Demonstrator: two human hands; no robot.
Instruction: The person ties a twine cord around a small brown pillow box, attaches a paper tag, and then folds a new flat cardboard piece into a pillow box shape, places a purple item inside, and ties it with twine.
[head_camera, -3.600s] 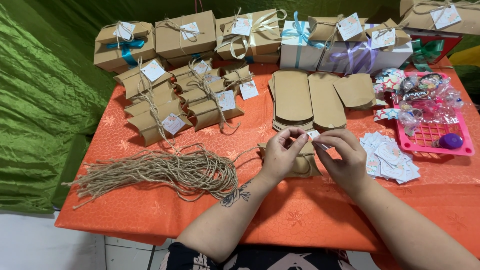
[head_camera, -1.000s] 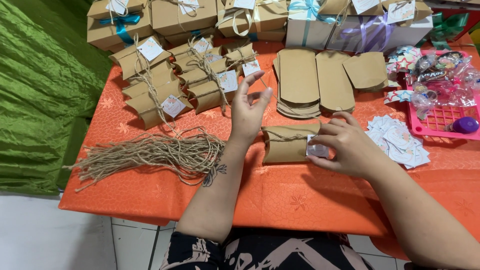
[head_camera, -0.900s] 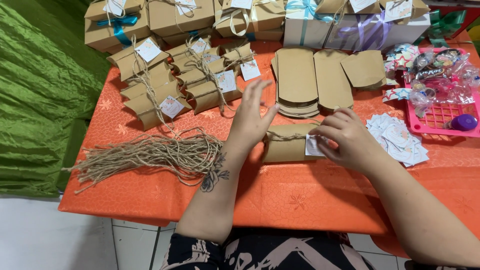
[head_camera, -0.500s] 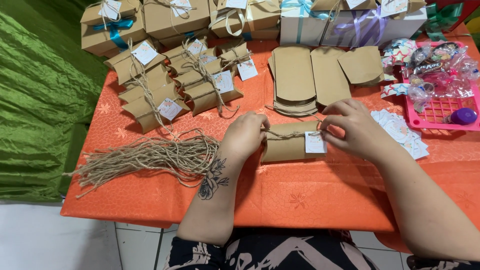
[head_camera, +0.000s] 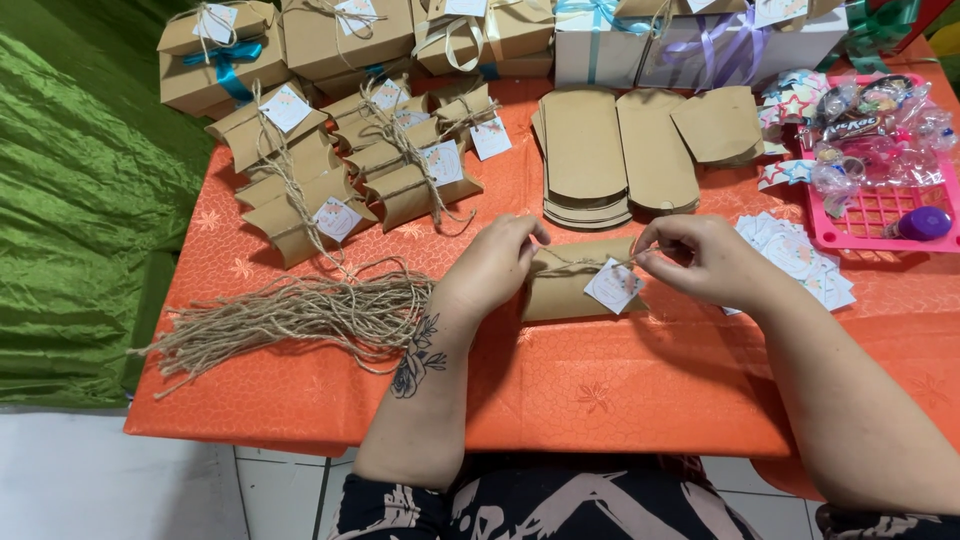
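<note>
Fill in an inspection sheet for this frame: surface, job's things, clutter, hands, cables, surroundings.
Surface: table under an orange patterned cloth.
Job's things: kraft pillow box lying flat, twine around it, white tag on the twine.
Clutter: loose twine bundle; tied pillow boxes; flat blanks; ribboned gift boxes; spare tags; pink tray with sweets.
Hands: left hand pinches twine at the box's left end; right hand pinches the twine end beside the tag.
Cables: nothing seen.
Surroundings: green fabric on the left; white tiled floor below.
</note>
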